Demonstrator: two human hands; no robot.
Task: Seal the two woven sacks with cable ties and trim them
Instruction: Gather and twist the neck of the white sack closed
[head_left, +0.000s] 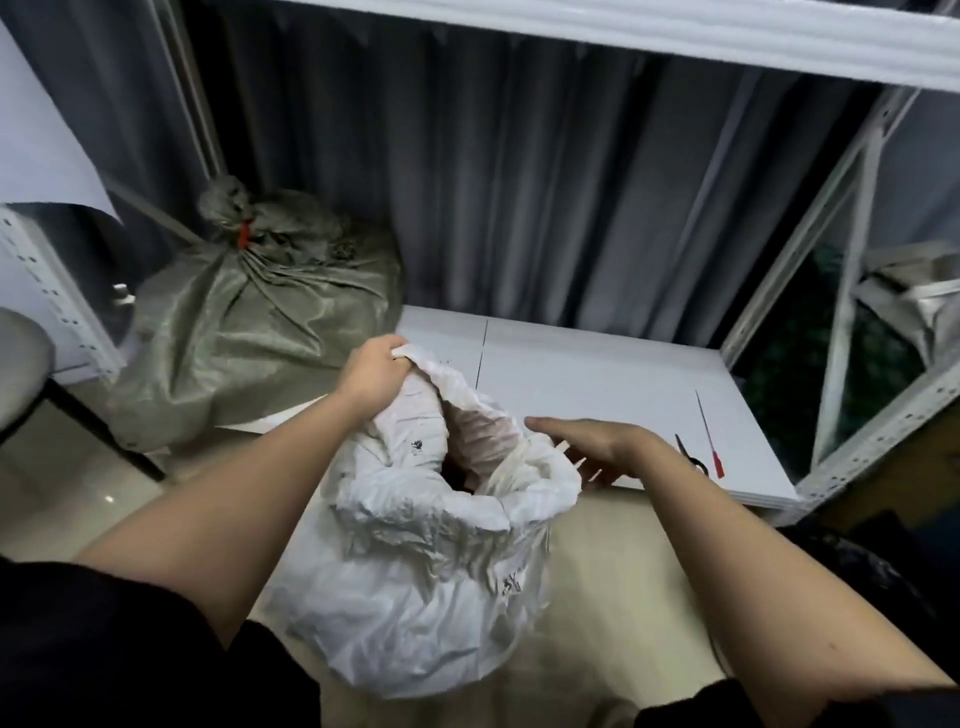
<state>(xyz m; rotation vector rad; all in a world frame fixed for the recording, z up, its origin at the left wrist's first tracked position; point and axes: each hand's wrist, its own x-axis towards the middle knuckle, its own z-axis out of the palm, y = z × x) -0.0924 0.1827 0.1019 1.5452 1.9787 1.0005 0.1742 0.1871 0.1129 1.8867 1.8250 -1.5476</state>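
Observation:
A white woven sack stands on the floor in front of me with its mouth wide open. My left hand grips the far rim of that mouth and holds it up. Over the sack's right rim hovers my right hand, fingers apart and holding nothing. A grey-green woven sack sits at the back left, its neck bunched and closed by a red cable tie. A loose red cable tie lies on the white board at the right, beside scissors partly hidden by my right wrist.
The white board is the low shelf of a metal rack; its upright rises at the right and an upper shelf crosses overhead. A dark curtain hangs behind. Another rack post stands at the left.

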